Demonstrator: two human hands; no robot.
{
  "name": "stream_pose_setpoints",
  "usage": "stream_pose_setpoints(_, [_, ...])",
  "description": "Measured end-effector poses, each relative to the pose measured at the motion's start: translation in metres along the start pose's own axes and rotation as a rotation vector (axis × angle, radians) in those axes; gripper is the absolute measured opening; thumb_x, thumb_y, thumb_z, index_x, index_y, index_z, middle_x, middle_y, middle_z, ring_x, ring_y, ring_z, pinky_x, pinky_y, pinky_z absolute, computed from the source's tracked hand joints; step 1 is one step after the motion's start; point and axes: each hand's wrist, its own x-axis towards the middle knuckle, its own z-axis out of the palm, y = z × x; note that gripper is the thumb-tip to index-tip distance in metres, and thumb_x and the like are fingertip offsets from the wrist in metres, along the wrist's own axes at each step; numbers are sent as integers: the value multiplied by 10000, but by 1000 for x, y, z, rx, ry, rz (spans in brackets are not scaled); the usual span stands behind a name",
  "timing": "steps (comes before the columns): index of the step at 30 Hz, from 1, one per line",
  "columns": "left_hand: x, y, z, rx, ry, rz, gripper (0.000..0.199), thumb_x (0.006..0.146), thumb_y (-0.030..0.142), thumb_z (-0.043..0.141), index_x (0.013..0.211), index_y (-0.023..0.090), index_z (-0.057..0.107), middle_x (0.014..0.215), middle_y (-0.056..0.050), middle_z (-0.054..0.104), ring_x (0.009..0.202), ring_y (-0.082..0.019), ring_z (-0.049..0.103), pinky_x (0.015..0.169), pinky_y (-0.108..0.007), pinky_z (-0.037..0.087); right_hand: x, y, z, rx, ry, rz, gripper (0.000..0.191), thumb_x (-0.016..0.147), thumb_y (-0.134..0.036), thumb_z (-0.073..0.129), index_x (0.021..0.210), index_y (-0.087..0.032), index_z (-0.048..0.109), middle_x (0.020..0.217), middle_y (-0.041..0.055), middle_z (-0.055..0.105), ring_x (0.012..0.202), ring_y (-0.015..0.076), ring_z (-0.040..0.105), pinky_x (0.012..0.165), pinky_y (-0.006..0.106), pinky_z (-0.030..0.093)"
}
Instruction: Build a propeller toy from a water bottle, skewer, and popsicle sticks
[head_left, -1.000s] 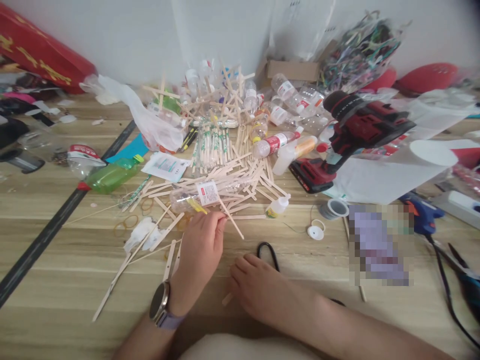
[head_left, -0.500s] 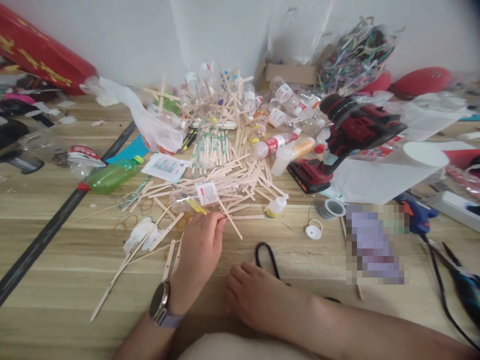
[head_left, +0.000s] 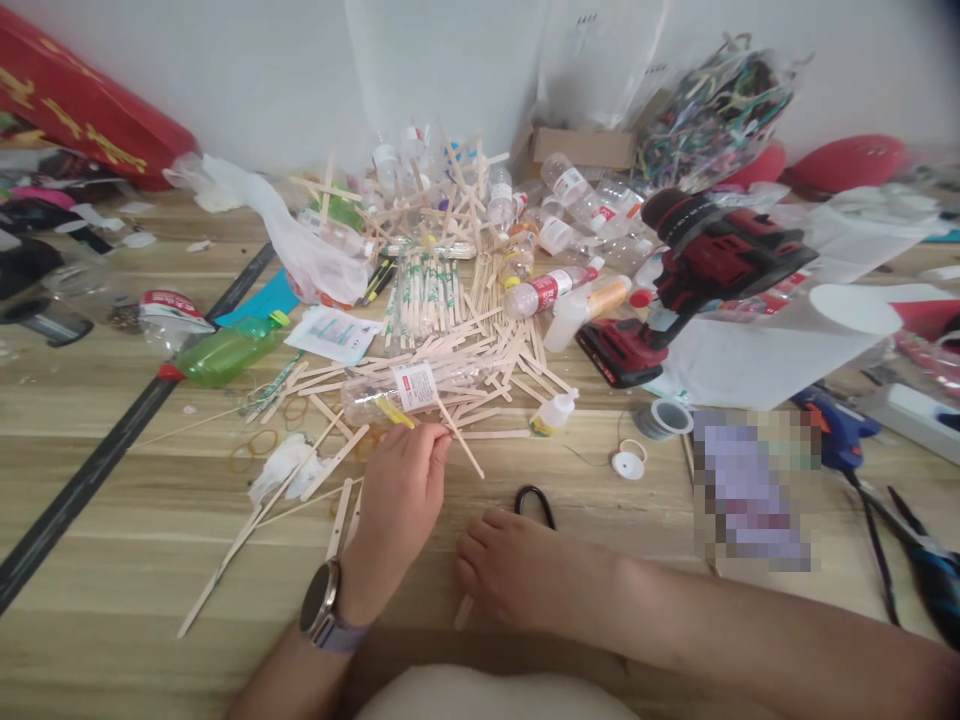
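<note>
Our two hands are over the wooden table [head_left: 105, 650]. Our left hand [head_left: 401, 495] comes up from the bottom, leaning to the right, with its back turned to us. It wears a round watch [head_left: 321, 598] on a purple band. The wrist bends a bit, and the thumb and first finger come close together at the tip. A thin stick [head_left: 469, 452] slants down right beside those tips. We cannot tell if they pinch it, and the other fingers are tucked out of sight.

Our right hand [head_left: 506, 570] is lower and nearer to us. Its arm reaches in from the right side, and the hand points left, palm down, with its fingers curled. The end of a flat stick [head_left: 464, 612] pokes out under it. We cannot see if the fingers squeeze that one. A black loop [head_left: 535, 500] peeks out just behind the hand.

Past our left hand, a clear bottle [head_left: 415, 386] with a white label lies on its side by lots of loose sticks [head_left: 517, 350]. A little white bottle [head_left: 553, 412] stands to the right of it, and a red and black drill [head_left: 724, 260] is farther right.
</note>
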Motion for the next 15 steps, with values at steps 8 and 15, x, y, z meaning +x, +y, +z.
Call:
stream_pose_setpoints(8, [0,-1,1,-1,-3,0,215,985,214,389,864,187,565,733,-33,645,721,-205,595,658,-308,443,-3,12,5,-49,71,13,91,926,-167,547,896,-150,630,835,49,648,749,203,565,623,323,391])
stream_pose_setpoints(15, [1,-6,0,-7,-10,-53,219,986,225,383,880,179,569,759,-48,647,731,-220,588,674,-328,436,7,7,8,-116,124,-24,137,965,-212,490,932,-160,612,804,49,660,730,214,570,680,355,400])
